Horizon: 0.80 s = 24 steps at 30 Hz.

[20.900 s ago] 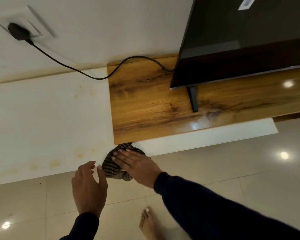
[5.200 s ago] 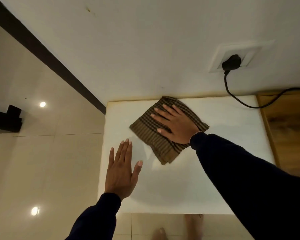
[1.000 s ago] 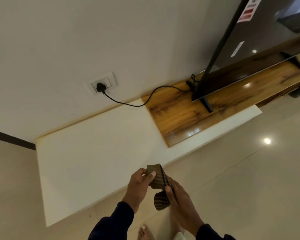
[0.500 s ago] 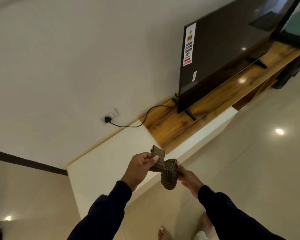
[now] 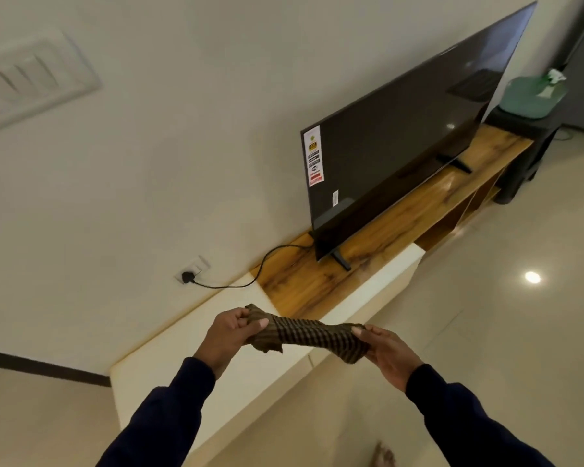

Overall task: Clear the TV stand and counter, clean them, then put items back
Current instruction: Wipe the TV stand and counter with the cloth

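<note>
Head view: wall (image 5: pixel 149 146) fills the upper left, its switch plate (image 5: pixel 31 75) blurred and cut by the edge; TV (image 5: pixel 402 136) stands on the wood stand (image 5: pixel 317 284), white counter (image 5: pixel 169 362) just beside it, cord (image 5: pixel 250 281) running to a wall plug (image 5: pixel 186 277). A green object (image 5: pixel 530 96) on a dark stand (image 5: pixel 526 143) at far right is too blurred to name. Left hand (image 5: pixel 231 333) and right hand (image 5: pixel 386 352) each grip an end of the cloth (image 5: pixel 304 335) above the counter's front edge, now stretched between them, not bunched as half a second ago.

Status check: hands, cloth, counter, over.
Left hand and right hand each grip an end of the checked cloth, stretched in the air. White counter bare. Nothing in the way.
</note>
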### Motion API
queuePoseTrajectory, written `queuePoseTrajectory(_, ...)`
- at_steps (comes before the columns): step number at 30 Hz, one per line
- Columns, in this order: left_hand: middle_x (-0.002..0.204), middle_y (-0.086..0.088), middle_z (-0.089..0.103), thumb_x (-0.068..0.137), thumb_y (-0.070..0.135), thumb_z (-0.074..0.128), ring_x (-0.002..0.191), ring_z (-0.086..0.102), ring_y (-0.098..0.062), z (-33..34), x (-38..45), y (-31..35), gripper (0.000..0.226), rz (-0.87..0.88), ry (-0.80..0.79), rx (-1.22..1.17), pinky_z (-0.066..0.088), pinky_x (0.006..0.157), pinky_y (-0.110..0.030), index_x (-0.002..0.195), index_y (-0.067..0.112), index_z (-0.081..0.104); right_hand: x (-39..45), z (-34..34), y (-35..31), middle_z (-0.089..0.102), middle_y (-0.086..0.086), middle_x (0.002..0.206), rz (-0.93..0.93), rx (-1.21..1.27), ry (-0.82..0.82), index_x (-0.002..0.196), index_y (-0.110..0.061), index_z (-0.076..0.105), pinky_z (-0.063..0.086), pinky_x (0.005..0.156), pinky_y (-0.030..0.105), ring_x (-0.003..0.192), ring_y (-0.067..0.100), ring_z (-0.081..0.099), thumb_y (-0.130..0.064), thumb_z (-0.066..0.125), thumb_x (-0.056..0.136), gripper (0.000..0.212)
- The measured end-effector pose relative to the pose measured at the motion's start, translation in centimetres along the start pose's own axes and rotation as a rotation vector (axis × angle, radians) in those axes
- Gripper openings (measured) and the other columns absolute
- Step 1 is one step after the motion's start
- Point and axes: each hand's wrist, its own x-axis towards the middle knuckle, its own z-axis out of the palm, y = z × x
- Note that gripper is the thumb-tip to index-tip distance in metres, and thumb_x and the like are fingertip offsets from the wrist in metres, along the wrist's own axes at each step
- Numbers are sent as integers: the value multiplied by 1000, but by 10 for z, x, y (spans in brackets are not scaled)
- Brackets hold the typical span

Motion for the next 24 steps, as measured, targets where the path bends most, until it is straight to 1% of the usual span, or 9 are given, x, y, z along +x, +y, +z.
queuePoseTrajectory(3,99,-18,77,91,4,68,95,73,-32,19,17,17,17,-38,-14,23,58,86,-40,107,-3,68,-5,-14,-25,73,11,100,-60,-19,87,89,-6,69,50,93,33,100,23,67,-49,89,64,54)
queuePoseTrajectory(6,94,-17,77,90,2,69,93,71,-30,45,37,36,12,-109,7,13,58,78,-33,100,-5,70,-9,-33,-52,73,14,97,-192,-21,166,87,-7,71,48,98,36,99,25,67,-52,94,57,59)
queuePoseTrajectory(8,91,-17,76,90,1,69,95,70,-31,66,51,54,8,-156,5,14,58,77,-34,94,-5,71,-14,-50,-75,73,17,92,-257,-62,196,80,-8,69,47,99,39,98,27,67,-47,94,56,52)
queuePoseTrajectory(10,94,-19,74,90,1,70,98,67,-33,87,64,71,3,-187,4,50,58,84,-40,91,-2,70,-21,-64,-98,73,16,87,-272,-75,227,77,-11,61,49,93,40,96,29,67,-35,93,56,45)
queuePoseTrajectory(13,118,-20,61,86,5,76,107,61,-30,123,88,96,37,-189,55,171,55,90,-40,116,-2,56,-33,-95,-136,76,19,95,-252,-113,259,93,-13,53,49,83,33,94,29,69,-8,88,72,41)
queuePoseTrajectory(15,126,-19,55,83,4,78,110,60,-31,148,103,111,60,-180,49,174,56,90,-39,133,2,45,-39,-116,-159,78,17,100,-238,-193,280,108,-13,59,50,78,30,96,25,72,-4,82,81,36)
queuePoseTrajectory(17,126,-18,55,81,1,79,105,64,-29,173,119,125,64,-153,10,142,58,81,-36,135,6,45,-43,-139,-178,79,10,101,-250,-278,303,114,-16,68,55,85,32,99,21,74,-5,81,83,35)
queuePoseTrajectory(20,124,-16,59,80,4,81,103,65,-26,209,141,149,52,-108,-84,208,59,73,-30,125,13,56,-48,-175,-202,80,4,99,-267,-380,350,106,-16,78,56,95,35,100,18,74,-3,79,84,25)
queuePoseTrajectory(24,112,0,63,76,17,85,100,60,-13,271,165,187,45,29,-309,525,52,68,-20,117,15,65,-52,-227,-238,80,0,95,-272,-484,443,103,-16,79,58,86,25,96,14,75,-6,83,81,25)
